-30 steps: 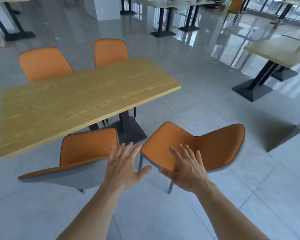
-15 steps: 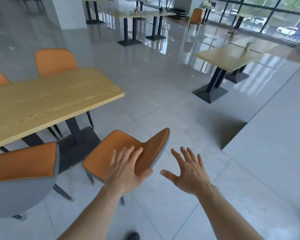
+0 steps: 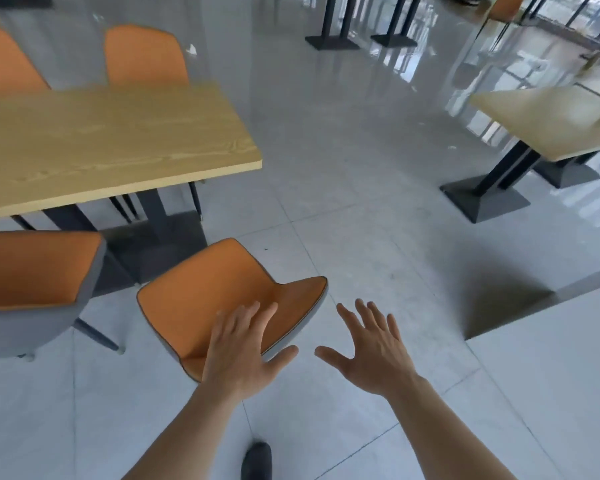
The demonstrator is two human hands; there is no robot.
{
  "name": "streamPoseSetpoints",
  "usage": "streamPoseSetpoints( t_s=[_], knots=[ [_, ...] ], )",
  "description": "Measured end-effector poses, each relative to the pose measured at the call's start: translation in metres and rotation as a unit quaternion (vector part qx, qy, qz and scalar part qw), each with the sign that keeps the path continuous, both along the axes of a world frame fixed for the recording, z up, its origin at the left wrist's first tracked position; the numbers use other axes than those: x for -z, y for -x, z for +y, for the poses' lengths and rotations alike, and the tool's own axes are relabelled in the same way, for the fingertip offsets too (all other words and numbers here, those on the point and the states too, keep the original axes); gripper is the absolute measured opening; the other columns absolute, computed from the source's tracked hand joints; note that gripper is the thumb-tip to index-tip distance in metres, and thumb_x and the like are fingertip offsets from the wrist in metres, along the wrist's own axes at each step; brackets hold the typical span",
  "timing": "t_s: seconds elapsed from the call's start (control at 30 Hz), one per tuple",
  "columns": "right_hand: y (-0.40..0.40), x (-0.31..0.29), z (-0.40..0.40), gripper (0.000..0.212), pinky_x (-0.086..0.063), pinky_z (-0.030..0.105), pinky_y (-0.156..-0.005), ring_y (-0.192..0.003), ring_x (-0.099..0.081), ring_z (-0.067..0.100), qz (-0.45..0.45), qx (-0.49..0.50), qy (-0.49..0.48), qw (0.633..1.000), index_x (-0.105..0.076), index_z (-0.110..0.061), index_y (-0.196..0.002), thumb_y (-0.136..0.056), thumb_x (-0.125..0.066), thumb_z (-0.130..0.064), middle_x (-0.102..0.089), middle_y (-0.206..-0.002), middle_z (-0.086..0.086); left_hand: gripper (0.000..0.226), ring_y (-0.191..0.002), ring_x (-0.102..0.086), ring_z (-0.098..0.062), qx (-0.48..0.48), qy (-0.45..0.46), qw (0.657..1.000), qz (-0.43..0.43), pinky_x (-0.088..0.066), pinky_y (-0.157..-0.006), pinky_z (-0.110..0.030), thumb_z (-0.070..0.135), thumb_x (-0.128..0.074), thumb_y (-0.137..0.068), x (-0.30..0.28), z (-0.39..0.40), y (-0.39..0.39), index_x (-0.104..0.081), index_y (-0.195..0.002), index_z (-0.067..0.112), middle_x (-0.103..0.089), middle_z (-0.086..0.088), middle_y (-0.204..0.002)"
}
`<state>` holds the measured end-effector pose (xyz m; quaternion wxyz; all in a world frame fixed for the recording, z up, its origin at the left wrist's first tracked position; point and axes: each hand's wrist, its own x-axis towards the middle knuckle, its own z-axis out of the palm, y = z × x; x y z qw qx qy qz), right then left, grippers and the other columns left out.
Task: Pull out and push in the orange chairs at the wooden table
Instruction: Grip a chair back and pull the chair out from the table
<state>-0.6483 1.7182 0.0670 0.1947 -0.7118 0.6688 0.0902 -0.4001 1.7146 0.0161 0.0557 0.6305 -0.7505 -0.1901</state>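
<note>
The wooden table point(image 3: 111, 147) fills the upper left on a black pedestal. A pulled-out orange chair point(image 3: 201, 299) with a grey shell stands on the floor in front of its right end, backrest turned to the right. My left hand point(image 3: 243, 351), fingers spread, hovers over the near edge of its seat; whether it touches is unclear. My right hand point(image 3: 371, 348) is spread open over bare floor to the right of the chair. A second orange chair point(image 3: 32, 268) stands at the near left of the table. Two more orange chairs point(image 3: 146, 55) stand behind the table.
Another wooden table point(image 3: 551, 123) on a black base stands at the right. A raised grey ledge point(image 3: 551, 341) runs along the lower right. More table bases point(image 3: 331, 41) stand far back. My dark shoe point(image 3: 257, 460) shows at the bottom. Glossy tiled floor lies between.
The view has swung right and then back toward the table, coming closer to the pulled-out chair. Both hands stay spread; the left hand now overlaps the seat's near edge.
</note>
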Motion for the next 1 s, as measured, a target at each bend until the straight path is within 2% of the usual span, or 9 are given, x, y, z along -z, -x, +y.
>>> streamPoseSetpoints(
  t_s=[0.17,0.27,0.33,0.37,0.47,0.53,0.6,0.73,1.0],
  knots=[
    [-0.003,0.025,-0.051,0.107,0.001,0.053,-0.128,-0.16,0.007,0.027,-0.022,-0.123,0.0,0.992,-0.002,-0.036,-0.165,-0.08,-0.023,-0.097,0.0,-0.175,0.005,0.094,-0.153,-0.013,-0.016,-0.109,-0.026,0.994,-0.013,0.003,-0.126,-0.047,0.095,-0.016,-0.078,0.013,0.008,0.002,-0.012,-0.158,0.045,-0.02,0.01,-0.165],
    [-0.004,0.04,-0.08,0.109,-0.005,0.054,-0.128,-0.159,-0.002,0.026,-0.048,-0.202,0.014,0.978,-0.013,-0.033,-0.163,-0.076,-0.021,-0.098,-0.014,-0.171,0.001,0.092,-0.153,-0.014,-0.016,-0.182,-0.04,0.982,-0.018,0.002,-0.126,-0.047,0.093,-0.02,-0.08,0.021,0.024,0.012,-0.015,-0.158,0.044,-0.023,0.011,-0.164],
    [0.007,0.076,-0.113,0.108,-0.008,0.054,-0.128,-0.158,-0.007,0.025,-0.04,-0.315,-0.02,0.948,-0.018,-0.032,-0.161,-0.075,-0.022,-0.098,-0.019,-0.168,-0.002,0.091,-0.153,-0.015,-0.016,-0.283,-0.078,0.956,-0.009,0.002,-0.126,-0.046,0.093,-0.021,-0.081,0.054,0.035,0.047,-0.016,-0.157,0.044,-0.023,0.012,-0.164],
    [0.005,0.077,-0.116,0.108,-0.008,0.053,-0.127,-0.157,-0.008,0.026,-0.036,-0.329,-0.019,0.944,-0.019,-0.032,-0.161,-0.075,-0.024,-0.097,-0.019,-0.168,-0.003,0.09,-0.152,-0.016,-0.016,-0.289,-0.075,0.954,-0.001,0.001,-0.126,-0.045,0.093,-0.022,-0.082,0.056,0.04,0.048,-0.018,-0.157,0.044,-0.024,0.013,-0.164],
    [-0.01,0.093,-0.126,0.104,-0.009,0.049,-0.127,-0.156,-0.008,0.027,-0.049,-0.37,-0.033,0.927,-0.021,-0.032,-0.16,-0.077,-0.036,-0.094,-0.02,-0.167,-0.003,0.087,-0.151,-0.021,-0.017,-0.329,-0.098,0.939,-0.002,-0.01,-0.126,-0.044,0.091,-0.021,-0.082,0.069,0.048,0.043,-0.024,-0.156,0.043,-0.028,0.014,-0.161],
    [-0.011,0.091,-0.133,0.104,-0.012,0.047,-0.126,-0.154,-0.011,0.025,-0.046,-0.372,-0.032,0.927,-0.023,-0.033,-0.159,-0.077,-0.037,-0.094,-0.024,-0.166,-0.004,0.083,-0.146,-0.029,-0.016,-0.328,-0.082,0.941,-0.007,-0.023,-0.12,-0.041,0.089,-0.021,-0.083,0.065,0.045,0.042,-0.032,-0.15,0.043,-0.035,0.016,-0.155],
    [-0.013,0.09,-0.139,0.103,-0.013,0.046,-0.125,-0.152,-0.018,0.023,-0.044,-0.376,-0.03,0.925,-0.028,-0.033,-0.157,-0.075,-0.032,-0.096,-0.031,-0.161,-0.005,0.075,-0.14,-0.036,-0.015,-0.323,-0.067,0.944,-0.004,-0.028,-0.115,-0.039,0.088,-0.025,-0.083,0.062,0.041,0.04,-0.039,-0.143,0.045,-0.042,0.018,-0.148],
    [-0.007,0.088,-0.146,0.098,-0.015,0.049,-0.124,-0.148,-0.03,0.022,-0.026,-0.385,-0.016,0.923,-0.037,-0.035,-0.151,-0.076,-0.03,-0.098,-0.041,-0.155,-0.009,0.069,-0.134,-0.041,-0.016,-0.296,-0.051,0.954,0.018,-0.029,-0.113,-0.039,0.09,-0.027,-0.083,0.057,0.034,0.041,-0.042,-0.136,0.048,-0.048,0.021,-0.141],
    [-0.013,0.098,-0.157,0.099,-0.022,0.04,-0.122,-0.14,-0.04,0.017,-0.034,-0.389,0.018,0.92,-0.042,-0.041,-0.142,-0.07,-0.013,-0.103,-0.049,-0.145,-0.016,0.073,-0.128,-0.045,-0.014,-0.289,-0.05,0.956,0.025,-0.028,-0.113,-0.04,0.093,-0.022,-0.081,0.063,0.022,0.028,-0.045,-0.135,0.049,-0.054,0.023,-0.134]
  ],
)
